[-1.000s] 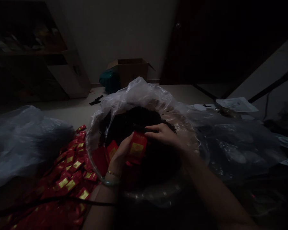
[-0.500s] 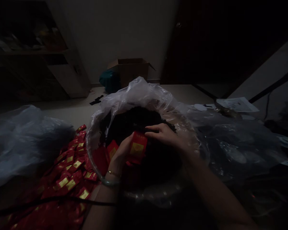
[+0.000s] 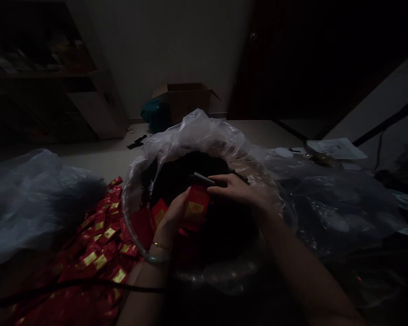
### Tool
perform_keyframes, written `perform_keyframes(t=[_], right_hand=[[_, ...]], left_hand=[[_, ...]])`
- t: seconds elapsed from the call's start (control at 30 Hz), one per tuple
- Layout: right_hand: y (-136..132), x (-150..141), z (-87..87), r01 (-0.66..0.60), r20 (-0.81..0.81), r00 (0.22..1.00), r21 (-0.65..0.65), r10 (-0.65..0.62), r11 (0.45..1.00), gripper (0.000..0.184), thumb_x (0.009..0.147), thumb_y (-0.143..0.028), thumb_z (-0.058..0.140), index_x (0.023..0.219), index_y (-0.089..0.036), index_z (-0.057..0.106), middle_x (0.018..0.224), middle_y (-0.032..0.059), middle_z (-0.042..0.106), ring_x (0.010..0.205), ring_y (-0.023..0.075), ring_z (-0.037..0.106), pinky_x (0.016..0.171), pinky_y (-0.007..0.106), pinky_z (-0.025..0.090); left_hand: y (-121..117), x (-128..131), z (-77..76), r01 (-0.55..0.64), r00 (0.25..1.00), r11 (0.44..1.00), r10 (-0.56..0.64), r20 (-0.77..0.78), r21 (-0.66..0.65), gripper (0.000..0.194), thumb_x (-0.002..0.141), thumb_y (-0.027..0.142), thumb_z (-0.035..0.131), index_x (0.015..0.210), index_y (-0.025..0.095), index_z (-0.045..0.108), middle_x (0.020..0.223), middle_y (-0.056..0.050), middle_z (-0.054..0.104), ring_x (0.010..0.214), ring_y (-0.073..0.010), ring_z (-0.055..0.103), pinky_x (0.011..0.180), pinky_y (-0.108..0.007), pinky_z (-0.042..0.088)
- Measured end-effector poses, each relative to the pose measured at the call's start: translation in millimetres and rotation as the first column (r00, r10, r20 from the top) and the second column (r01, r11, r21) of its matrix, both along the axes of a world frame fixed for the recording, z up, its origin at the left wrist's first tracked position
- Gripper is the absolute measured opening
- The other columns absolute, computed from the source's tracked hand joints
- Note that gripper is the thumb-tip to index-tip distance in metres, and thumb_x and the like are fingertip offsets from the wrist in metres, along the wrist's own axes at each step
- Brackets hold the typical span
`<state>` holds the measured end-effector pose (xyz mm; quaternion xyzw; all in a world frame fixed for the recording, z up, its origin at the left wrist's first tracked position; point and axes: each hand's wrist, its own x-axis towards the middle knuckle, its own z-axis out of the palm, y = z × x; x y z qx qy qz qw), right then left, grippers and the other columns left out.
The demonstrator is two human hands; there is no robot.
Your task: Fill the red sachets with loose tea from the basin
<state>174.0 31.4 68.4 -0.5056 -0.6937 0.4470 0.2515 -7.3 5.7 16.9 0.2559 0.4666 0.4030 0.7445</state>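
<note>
My left hand [image 3: 172, 219] is closed on a small red packet with a gold label [image 3: 194, 207], held upright over a clear plastic bag [image 3: 204, 131] full of a dark loose material [image 3: 187, 170]. My right hand [image 3: 236, 190] pinches at the packet's top edge, and a thin pale sliver [image 3: 204, 178] sticks out by its fingers. More red packets [image 3: 156, 213] lie behind my left hand inside the bag's rim. A bracelet and a bangle circle my left wrist.
A heap of several red and gold packets [image 3: 98, 240] spreads over the surface at the left. Crumpled clear plastic bags lie at the left [image 3: 34, 199] and right [image 3: 329, 203]. A cardboard box [image 3: 185, 97] and a teal bag [image 3: 154, 115] stand by the far wall. Papers [image 3: 336, 147] lie at the right.
My right hand's fingers have shifted slightly at the packet's top, and a thin pale sliver now shows there. My left hand and the packet have hardly moved.
</note>
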Motion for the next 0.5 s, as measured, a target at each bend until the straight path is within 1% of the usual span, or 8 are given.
perform_keyframes(t=[0.07, 0.13, 0.23, 0.33, 0.43, 0.5], right_hand=[[0.7, 3.8, 3.1, 0.034, 0.001, 0.999, -0.023, -0.034, 0.999, 0.044, 0.077, -0.037, 0.064, 0.115, -0.016, 0.065, 0.100, 0.0036, 0.072, 0.086, 0.0207, 0.067, 0.073, 0.028, 0.053], [1.5, 6.3, 3.7, 0.037, 0.012, 0.999, -0.019, -0.036, 0.999, 0.044, 0.077, -0.038, 0.063, 0.116, -0.016, 0.064, 0.100, 0.0034, 0.072, 0.085, 0.0207, 0.067, 0.073, 0.029, 0.054], [1.9, 5.6, 1.0, -0.018, 0.040, 0.999, 0.023, 0.017, 1.000, 0.039, 0.076, -0.038, 0.065, 0.110, -0.018, 0.068, 0.102, 0.0020, 0.072, 0.092, 0.0235, 0.066, 0.078, 0.031, 0.053], [1.3, 2.0, -2.3, -0.016, 0.075, 0.997, 0.073, 0.010, 0.997, 0.035, 0.075, -0.036, 0.065, 0.105, -0.018, 0.071, 0.104, 0.0024, 0.072, 0.099, 0.0259, 0.065, 0.085, 0.034, 0.051], [0.4, -0.5, -3.6, 0.005, 0.077, 0.997, 0.082, -0.011, 0.997, 0.038, 0.075, -0.036, 0.064, 0.108, -0.017, 0.069, 0.107, 0.0035, 0.071, 0.097, 0.0262, 0.065, 0.085, 0.035, 0.051], [-0.1, -1.4, -3.6, 0.005, 0.076, 0.997, 0.078, -0.011, 0.997, 0.039, 0.076, -0.036, 0.064, 0.109, -0.018, 0.069, 0.107, 0.0037, 0.071, 0.097, 0.0263, 0.066, 0.084, 0.035, 0.052]], left_hand=[[1.4, -0.4, 0.4, 0.042, 0.999, 0.999, -0.042, 0.032, 0.002, 0.042, 0.089, 0.043, 0.043, 0.089, 0.010, 0.068, 0.067, -0.008, 0.071, 0.051, -0.0173, 0.062, 0.050, -0.028, 0.050], [2.2, -0.6, 0.1, 0.067, 0.997, 0.998, -0.067, 0.049, 0.002, 0.044, 0.089, 0.044, 0.042, 0.091, 0.009, 0.067, 0.068, -0.009, 0.071, 0.051, -0.0178, 0.063, 0.049, -0.028, 0.050], [2.6, -0.2, -2.4, 0.021, 0.999, 1.000, -0.020, 0.029, -0.012, 0.038, 0.087, 0.043, 0.047, 0.090, 0.010, 0.067, 0.066, -0.008, 0.071, 0.052, -0.0182, 0.063, 0.051, -0.029, 0.051], [2.5, 0.2, -4.3, 0.013, 1.000, 0.999, -0.012, 0.014, -0.034, 0.038, 0.085, 0.044, 0.050, 0.088, 0.011, 0.067, 0.067, -0.008, 0.071, 0.055, -0.0196, 0.064, 0.053, -0.031, 0.052], [2.0, -0.1, -3.4, 0.019, 1.000, 0.999, -0.019, 0.004, -0.042, 0.039, 0.085, 0.045, 0.049, 0.088, 0.011, 0.068, 0.068, -0.008, 0.071, 0.053, -0.0198, 0.064, 0.052, -0.032, 0.052], [1.6, -0.6, -2.2, 0.009, 1.000, 0.999, -0.009, 0.009, -0.041, 0.038, 0.085, 0.045, 0.050, 0.087, 0.011, 0.067, 0.066, -0.007, 0.071, 0.052, -0.0188, 0.063, 0.051, -0.030, 0.051]])
